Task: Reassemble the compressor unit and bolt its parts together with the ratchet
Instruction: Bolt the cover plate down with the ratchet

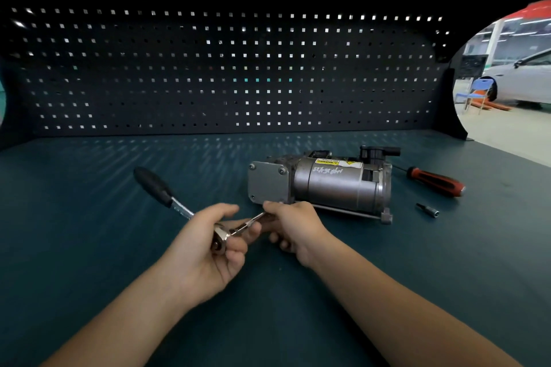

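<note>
the step in hand looks like readying the tool, not bolting yet. the left hand (pixel 208 250) wraps its fingers (pixel 237 247) round the head of the chrome ratchet with a black rubber grip (pixel 179 208), whose handle points off toward 10 o'clock. the right hand (pixel 293 226) pinches the far end of a slim chrome extension bar (pixel 250 222) that runs from the ratchet head toward 2 o'clock; whether it is fully seated in the drive i cannot tell.

the grey metal cylindrical compressor unit (pixel 328 184) lies on its side on the dark teal desk (pixel 89 217), just beyond the right hand at about 1 o'clock. its flat square end plate (pixel 267 183) faces the hands, and bolt heads show in three of its corners. at 3 o'clock of the unit lies a red-and-black-handled screwdriver (pixel 436 181), and near it, at 4 o'clock, a small dark socket bit (pixel 428 209).

the next move likely calls for bringing the bar's tip square onto a plate bolt, the right hand steadying the bar and the left swinging the handle. if the bar carries no bit, the loose one may be needed first.
</note>
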